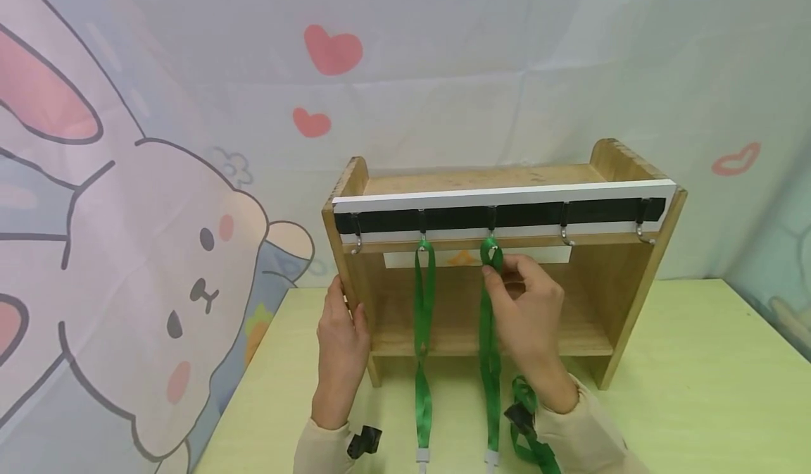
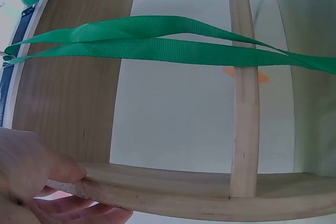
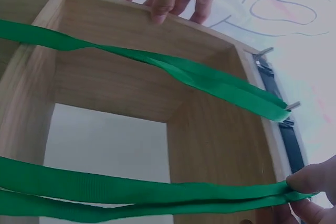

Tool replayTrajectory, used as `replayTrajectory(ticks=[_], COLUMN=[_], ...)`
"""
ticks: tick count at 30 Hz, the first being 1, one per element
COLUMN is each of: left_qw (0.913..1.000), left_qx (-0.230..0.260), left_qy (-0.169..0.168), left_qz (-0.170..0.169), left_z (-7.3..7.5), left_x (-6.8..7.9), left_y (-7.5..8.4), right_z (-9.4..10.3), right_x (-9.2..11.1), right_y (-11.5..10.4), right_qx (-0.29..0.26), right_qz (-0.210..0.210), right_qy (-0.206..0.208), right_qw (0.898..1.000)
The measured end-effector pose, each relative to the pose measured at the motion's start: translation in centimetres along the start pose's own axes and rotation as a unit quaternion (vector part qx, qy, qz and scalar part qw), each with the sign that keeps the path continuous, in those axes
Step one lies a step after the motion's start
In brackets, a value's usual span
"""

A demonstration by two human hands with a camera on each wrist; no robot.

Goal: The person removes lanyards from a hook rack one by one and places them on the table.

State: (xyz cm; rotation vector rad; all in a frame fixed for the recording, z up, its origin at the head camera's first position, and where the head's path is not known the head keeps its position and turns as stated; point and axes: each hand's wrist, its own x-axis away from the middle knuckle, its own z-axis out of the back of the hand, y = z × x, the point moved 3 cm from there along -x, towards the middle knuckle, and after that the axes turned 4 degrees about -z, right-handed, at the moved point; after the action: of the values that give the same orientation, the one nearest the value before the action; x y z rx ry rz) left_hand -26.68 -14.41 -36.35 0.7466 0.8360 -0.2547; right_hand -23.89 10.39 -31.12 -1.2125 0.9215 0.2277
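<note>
My right hand (image 1: 529, 308) pinches a green lanyard (image 1: 488, 347) just below the middle hook (image 1: 492, 238) of the rack, its loop up at the hook. In the right wrist view, thumb and finger (image 3: 310, 182) close on the strap near its top. A second green lanyard (image 1: 423, 305) hangs from the hook to its left. My left hand (image 1: 342, 340) grips the left side panel of the wooden shelf (image 1: 355, 270), the thumb at the front edge and fingers outside, as the left wrist view also shows.
A white and black hook strip (image 1: 532, 213) runs along the shelf's top front, with bare hooks at its far left and on the right. Another green lanyard (image 1: 526, 446) lies on the pale table (image 1: 684, 361) by my right wrist. A cartoon-printed cloth (image 1: 443, 72) hangs behind.
</note>
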Motion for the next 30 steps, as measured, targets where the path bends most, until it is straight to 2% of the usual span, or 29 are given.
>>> replayTrajectory(ticks=[9, 13, 16, 23, 30], left_qw=[0.9997, 0.9998, 0.9998, 0.9998, 0.9999], left_qx=[-0.010, -0.008, -0.010, -0.011, -0.009], left_qy=[0.010, 0.007, 0.007, 0.005, 0.001], left_qz=[-0.018, -0.017, -0.018, -0.014, -0.011], left_z=[0.0, -0.1, 0.0, 0.0, -0.2], left_x=[0.0, 0.0, 0.0, 0.0, 0.1], left_y=[-0.1, 0.1, 0.2, 0.0, 0.0], right_z=[1.3, 1.8, 2.0, 1.8, 1.7], right_x=[0.3, 0.8, 1.3, 2.5, 3.7], right_y=[-0.9, -0.8, -0.6, 0.2, 0.6], right_qx=[0.005, 0.007, 0.005, -0.027, -0.076], right_qz=[0.006, -0.013, -0.042, -0.107, -0.146], right_qy=[-0.022, -0.042, -0.071, -0.144, -0.211], right_qw=[1.000, 0.999, 0.997, 0.983, 0.964])
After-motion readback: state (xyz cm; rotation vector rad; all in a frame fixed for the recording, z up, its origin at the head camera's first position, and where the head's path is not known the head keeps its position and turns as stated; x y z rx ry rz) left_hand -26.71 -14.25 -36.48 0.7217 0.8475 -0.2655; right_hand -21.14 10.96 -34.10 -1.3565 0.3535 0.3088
